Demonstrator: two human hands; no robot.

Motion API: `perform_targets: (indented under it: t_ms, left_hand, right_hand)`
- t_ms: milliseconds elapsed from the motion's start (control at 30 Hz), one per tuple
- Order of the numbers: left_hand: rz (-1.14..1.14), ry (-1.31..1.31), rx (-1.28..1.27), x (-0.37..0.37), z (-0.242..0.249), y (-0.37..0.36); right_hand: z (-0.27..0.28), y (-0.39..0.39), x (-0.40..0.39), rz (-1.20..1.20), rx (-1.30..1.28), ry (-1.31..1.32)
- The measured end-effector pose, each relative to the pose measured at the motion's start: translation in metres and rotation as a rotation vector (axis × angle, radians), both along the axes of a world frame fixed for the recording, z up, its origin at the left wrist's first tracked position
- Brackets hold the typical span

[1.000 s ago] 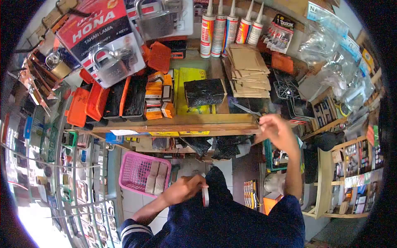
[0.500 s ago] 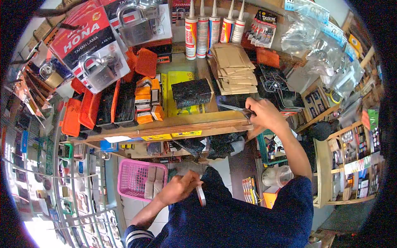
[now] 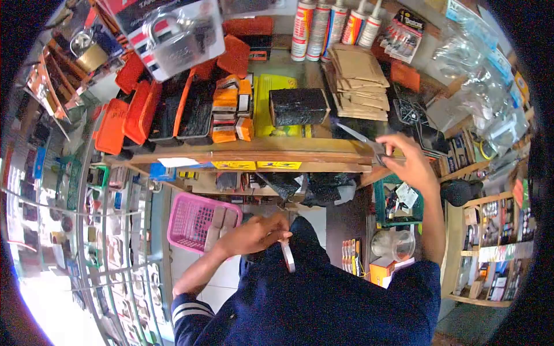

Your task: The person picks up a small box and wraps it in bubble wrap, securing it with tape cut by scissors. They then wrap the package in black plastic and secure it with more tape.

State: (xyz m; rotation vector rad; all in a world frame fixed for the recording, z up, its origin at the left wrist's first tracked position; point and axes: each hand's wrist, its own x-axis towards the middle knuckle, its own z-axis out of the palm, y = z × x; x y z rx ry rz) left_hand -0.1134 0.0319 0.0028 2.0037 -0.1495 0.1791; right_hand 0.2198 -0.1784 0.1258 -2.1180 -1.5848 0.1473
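My left hand (image 3: 259,233) is closed on a narrow white roll (image 3: 288,256), held low in front of my dark shirt. Over the right end of the wooden shelf edge, my right hand (image 3: 407,161) has its fingers around the handles of a pair of scissors (image 3: 363,138). The blades point up and left, toward a black wrapped block (image 3: 298,106) and a stack of brown packets (image 3: 359,81). The block rests on yellow packaging (image 3: 273,86).
Orange and black trays (image 3: 136,112) and small orange boxes (image 3: 232,109) line the shelf's left side. Sealant tubes (image 3: 319,29) stand behind. Below are a pink basket (image 3: 187,222), a green crate (image 3: 382,193) and a clear jar (image 3: 392,244). Packaged padlocks (image 3: 170,40) hang upper left.
The view has shifted, so the shelf goods appear further right and higher. My right hand has drawn the scissors slightly toward me, and their blades show more clearly. My left hand still holds the roll.
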Motion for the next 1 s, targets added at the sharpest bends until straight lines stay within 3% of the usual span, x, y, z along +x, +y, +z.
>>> perform_targets:
  t_ms: [100,200,300,433,467,533,600,667,800,900,967,1000]
  left_hand:
    - [-0.077,0.145,-0.113,0.003,-0.001,0.004]
    - [-0.149,0.248,-0.195,0.007,0.002,0.008]
    - [-0.166,0.267,-0.173,0.012,0.003,0.007]
    - [-0.195,0.287,-0.228,0.02,-0.007,0.008]
    - [-0.194,0.227,-0.214,0.021,-0.015,0.008]
    - [-0.19,0.176,-0.203,0.022,-0.022,0.007]
    - [-0.2,0.274,-0.369,0.023,-0.028,0.005]
    - [-0.189,0.277,-0.363,0.023,-0.028,0.005]
    - [-0.205,0.297,-0.484,0.022,-0.041,0.006]
    - [-0.202,0.223,-0.43,0.02,-0.041,0.006]
    - [-0.197,0.248,-0.435,0.019,-0.03,0.008]
    - [-0.2,0.274,-0.439,0.019,-0.027,0.009]
  right_hand:
    - [-0.007,-0.012,-0.02,0.047,0.055,-0.075]
    - [-0.022,-0.021,-0.038,0.139,0.063,0.167]
    - [-0.066,-0.034,-0.066,0.126,-0.031,1.128]
    - [-0.139,-0.049,-0.078,0.163,-0.19,1.602]
    - [-0.132,-0.046,-0.093,0.145,-0.14,1.662]
    - [-0.138,-0.043,-0.099,0.166,-0.181,1.595]
    - [-0.141,-0.042,-0.102,0.152,-0.235,1.538]
    - [-0.146,-0.039,-0.103,0.133,-0.265,1.318]
    - [-0.141,-0.034,-0.101,0.159,-0.285,1.32]
    - [-0.132,-0.026,-0.097,0.345,-0.283,1.232]
    - [-0.11,-0.014,-0.094,0.635,-0.264,0.761]
    - [-0.107,-0.012,-0.094,0.69,-0.277,0.767]
